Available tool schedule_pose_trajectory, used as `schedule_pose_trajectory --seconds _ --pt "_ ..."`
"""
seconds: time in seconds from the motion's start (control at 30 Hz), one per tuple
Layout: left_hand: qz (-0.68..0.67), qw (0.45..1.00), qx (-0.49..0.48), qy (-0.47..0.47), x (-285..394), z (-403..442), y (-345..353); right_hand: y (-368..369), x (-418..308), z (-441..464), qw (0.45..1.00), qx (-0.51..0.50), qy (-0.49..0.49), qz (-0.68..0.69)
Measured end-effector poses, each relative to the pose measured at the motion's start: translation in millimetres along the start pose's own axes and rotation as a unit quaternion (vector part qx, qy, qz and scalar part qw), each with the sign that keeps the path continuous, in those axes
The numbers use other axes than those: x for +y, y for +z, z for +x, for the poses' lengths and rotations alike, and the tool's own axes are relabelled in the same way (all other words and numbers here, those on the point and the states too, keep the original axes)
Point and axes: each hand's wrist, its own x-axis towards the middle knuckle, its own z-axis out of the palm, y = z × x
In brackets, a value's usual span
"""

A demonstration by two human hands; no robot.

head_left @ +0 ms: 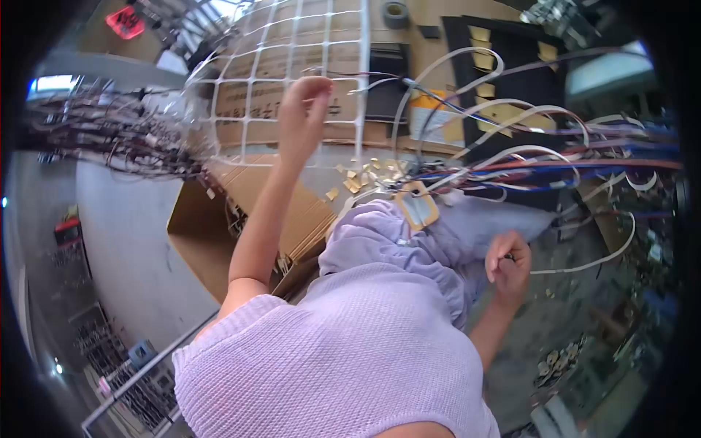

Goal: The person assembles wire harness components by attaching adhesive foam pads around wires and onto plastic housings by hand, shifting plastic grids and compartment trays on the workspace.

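Note:
My left hand (304, 109) is raised in front of a white grid rack (253, 79), fingers bent and pinched together. A thin dark cable (358, 73) runs up to its fingertips from the right; whether they grip it I cannot tell. Low on the right, my right hand (509, 264) is curled closed, with a small dark bit showing between the fingers. A white cable (577, 269) leads off to the right close by it. Between my hands, a bundle of white, blue and red cables (504, 171) stretches rightward above my lap, near a yellowish framed piece (417, 206).
An open cardboard box (201, 233) stands at my left. Small tan pieces (358, 177) lie scattered beyond my lap. More wire bundles (109, 135) hang at far left. A tape roll (395, 14) and a black board with tan pieces (456, 44) are at the back.

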Motion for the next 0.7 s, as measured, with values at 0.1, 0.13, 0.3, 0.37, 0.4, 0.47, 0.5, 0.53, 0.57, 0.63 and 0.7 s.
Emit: schedule_pose_trajectory --seconds 0.1,0.13,0.3,0.37,0.4,0.47,0.5,0.53,0.57,0.63,0.7 --pt "0.059 0.992 0.024 0.108 6 -42 -4 -2 8 3 1.0 -0.001 0.019 -0.012" --pt "0.087 0.984 0.032 0.152 7 -64 -15 -4 11 3 0.999 -0.002 0.031 -0.025" --pt "0.27 0.962 0.028 -0.006 -61 -181 -96 -34 26 -1 0.995 -0.04 0.074 -0.052" --pt "0.289 0.937 0.118 -0.158 -83 -218 -130 -39 30 -1 0.993 -0.036 0.097 -0.051" --pt "0.336 0.924 0.144 -0.108 -91 -235 -147 -38 28 -1 0.992 -0.035 0.108 -0.054" --pt "0.395 0.906 0.15 0.002 -89 -219 -146 -36 29 8 0.992 -0.031 0.11 -0.055" --pt "0.412 0.901 0.124 0.048 -75 -208 -136 -35 31 7 0.992 -0.025 0.116 -0.052" --pt "0.428 0.893 0.1 0.094 -56 -190 -124 -33 30 8 0.991 -0.02 0.122 -0.049" --pt "0.473 0.871 0.081 0.11 -44 -161 -112 -27 28 13 0.99 -0.025 0.123 -0.06" --pt "0.541 0.827 0.045 0.146 -31 -104 -106 -7 26 22 0.989 -0.034 0.122 -0.081" --pt "0.527 0.842 -0.023 0.111 -22 -53 -109 11 25 28 0.991 -0.058 0.091 -0.081"
